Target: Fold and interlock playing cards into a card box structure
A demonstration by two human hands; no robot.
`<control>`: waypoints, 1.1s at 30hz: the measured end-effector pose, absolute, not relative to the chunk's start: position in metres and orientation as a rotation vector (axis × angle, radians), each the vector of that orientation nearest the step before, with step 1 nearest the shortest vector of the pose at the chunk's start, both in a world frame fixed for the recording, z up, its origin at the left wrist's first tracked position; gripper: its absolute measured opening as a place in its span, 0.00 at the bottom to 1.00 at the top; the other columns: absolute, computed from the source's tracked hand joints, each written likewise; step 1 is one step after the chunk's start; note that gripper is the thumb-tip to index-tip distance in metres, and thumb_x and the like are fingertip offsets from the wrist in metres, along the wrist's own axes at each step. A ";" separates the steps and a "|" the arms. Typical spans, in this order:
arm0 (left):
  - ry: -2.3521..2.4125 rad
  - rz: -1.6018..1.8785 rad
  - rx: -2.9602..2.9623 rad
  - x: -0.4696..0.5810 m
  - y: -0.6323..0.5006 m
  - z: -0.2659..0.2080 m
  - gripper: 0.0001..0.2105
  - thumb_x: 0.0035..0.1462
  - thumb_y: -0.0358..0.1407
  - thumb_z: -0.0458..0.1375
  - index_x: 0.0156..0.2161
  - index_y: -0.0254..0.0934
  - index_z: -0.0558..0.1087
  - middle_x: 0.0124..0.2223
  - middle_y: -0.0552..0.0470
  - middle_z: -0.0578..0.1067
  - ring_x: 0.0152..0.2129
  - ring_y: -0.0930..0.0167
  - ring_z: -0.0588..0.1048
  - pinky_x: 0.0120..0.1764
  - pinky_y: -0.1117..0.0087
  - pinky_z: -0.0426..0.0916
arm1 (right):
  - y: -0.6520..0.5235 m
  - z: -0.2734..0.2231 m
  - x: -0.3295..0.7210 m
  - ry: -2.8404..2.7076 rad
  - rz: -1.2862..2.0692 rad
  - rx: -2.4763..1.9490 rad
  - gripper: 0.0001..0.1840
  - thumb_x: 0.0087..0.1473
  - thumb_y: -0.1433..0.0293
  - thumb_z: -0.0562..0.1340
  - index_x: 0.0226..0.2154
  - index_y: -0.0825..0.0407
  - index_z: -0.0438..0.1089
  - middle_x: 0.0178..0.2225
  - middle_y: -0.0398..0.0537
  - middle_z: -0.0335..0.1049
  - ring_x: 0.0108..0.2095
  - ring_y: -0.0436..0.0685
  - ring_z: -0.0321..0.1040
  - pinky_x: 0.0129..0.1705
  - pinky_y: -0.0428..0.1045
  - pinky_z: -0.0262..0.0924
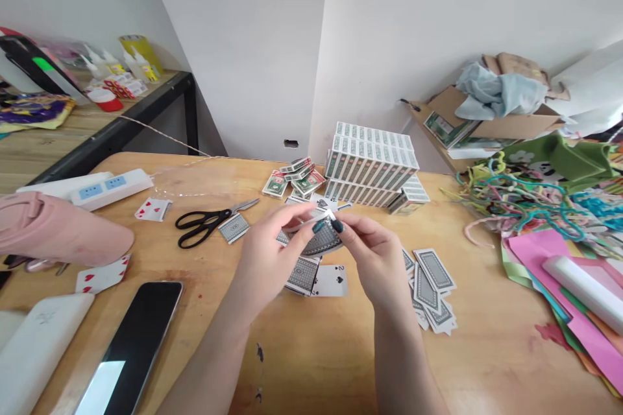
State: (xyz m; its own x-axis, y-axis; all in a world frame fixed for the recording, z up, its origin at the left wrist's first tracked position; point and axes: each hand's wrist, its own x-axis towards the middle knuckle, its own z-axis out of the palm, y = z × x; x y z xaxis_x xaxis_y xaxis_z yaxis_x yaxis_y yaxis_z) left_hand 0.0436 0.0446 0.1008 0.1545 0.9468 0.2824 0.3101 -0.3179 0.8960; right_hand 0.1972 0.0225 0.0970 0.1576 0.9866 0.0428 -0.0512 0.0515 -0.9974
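My left hand (277,246) and my right hand (370,249) meet over the middle of the table, both closed on a bent playing card (322,243) with a grey patterned back. Thumbs and fingertips pinch its upper edge; whether more than one card is held, I cannot tell. Below them lie a face-down card (302,274) and a two of spades (335,281). Right of my right hand is a loose pile of grey-backed cards (431,279). Black-handled scissors (209,219) lie left of my left hand, beside a cut card piece (234,228).
Behind my hands stand stacked card boxes (372,155) and several loose card boxes (296,179). At left are a power strip (111,189), a pink bottle (58,230) and a phone (134,343). Tangled yarn (511,201) and coloured sheets (549,272) cover the right side.
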 end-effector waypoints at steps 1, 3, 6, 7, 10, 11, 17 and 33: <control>1.165 1.081 1.666 0.042 0.045 0.101 0.09 0.58 0.37 0.58 0.43 0.42 0.75 0.38 0.50 0.77 0.33 0.70 0.76 0.31 0.71 0.72 | 0.022 0.097 0.197 -1.090 1.059 -1.206 0.08 0.52 0.66 0.64 0.36 0.48 0.76 0.33 0.46 0.77 0.37 0.55 0.73 0.42 0.53 0.69; 1.067 1.040 1.548 0.040 0.047 0.102 0.06 0.57 0.38 0.58 0.37 0.40 0.75 0.33 0.52 0.77 0.29 0.71 0.75 0.28 0.74 0.71 | 0.021 0.096 0.195 -1.122 1.007 -1.179 0.09 0.52 0.68 0.64 0.39 0.48 0.74 0.32 0.45 0.76 0.35 0.54 0.73 0.39 0.52 0.70; 0.969 1.178 1.400 0.042 0.047 0.105 0.05 0.56 0.37 0.60 0.35 0.38 0.73 0.31 0.53 0.75 0.27 0.74 0.74 0.29 0.75 0.71 | 0.019 0.095 0.195 -1.220 0.822 -1.139 0.12 0.51 0.70 0.65 0.41 0.47 0.73 0.34 0.46 0.75 0.34 0.53 0.72 0.35 0.51 0.71; 0.945 1.207 1.358 0.044 0.046 0.106 0.04 0.56 0.37 0.60 0.35 0.38 0.72 0.31 0.53 0.75 0.27 0.74 0.74 0.30 0.75 0.71 | 0.019 0.094 0.195 -1.267 0.743 -1.136 0.12 0.51 0.71 0.65 0.41 0.46 0.73 0.36 0.46 0.75 0.33 0.52 0.72 0.34 0.50 0.71; 0.897 1.252 1.264 0.046 0.045 0.105 0.04 0.56 0.36 0.60 0.36 0.39 0.72 0.33 0.53 0.76 0.30 0.73 0.74 0.32 0.74 0.71 | 0.017 0.094 0.195 -1.355 0.619 -1.130 0.12 0.52 0.73 0.64 0.40 0.45 0.75 0.35 0.45 0.74 0.30 0.50 0.71 0.31 0.49 0.71; 0.892 1.262 1.260 0.046 0.045 0.105 0.04 0.56 0.36 0.60 0.36 0.39 0.73 0.33 0.53 0.76 0.30 0.73 0.74 0.32 0.74 0.71 | 0.017 0.094 0.195 -1.362 0.620 -1.123 0.12 0.52 0.73 0.64 0.40 0.45 0.75 0.35 0.45 0.74 0.29 0.50 0.71 0.30 0.49 0.71; 0.913 1.337 1.504 0.042 0.047 0.103 0.01 0.55 0.34 0.61 0.34 0.40 0.75 0.37 0.51 0.74 0.38 0.69 0.73 0.43 0.66 0.69 | 0.013 0.100 0.192 -1.447 0.490 -1.160 0.11 0.54 0.73 0.62 0.39 0.46 0.76 0.35 0.46 0.75 0.31 0.53 0.72 0.32 0.51 0.71; 0.736 1.520 1.400 0.043 0.047 0.097 0.06 0.55 0.28 0.59 0.31 0.41 0.75 0.36 0.53 0.75 0.37 0.70 0.74 0.43 0.67 0.68 | 0.005 0.108 0.178 -1.651 0.244 -1.167 0.11 0.58 0.77 0.57 0.40 0.49 0.71 0.36 0.48 0.75 0.37 0.53 0.73 0.39 0.48 0.70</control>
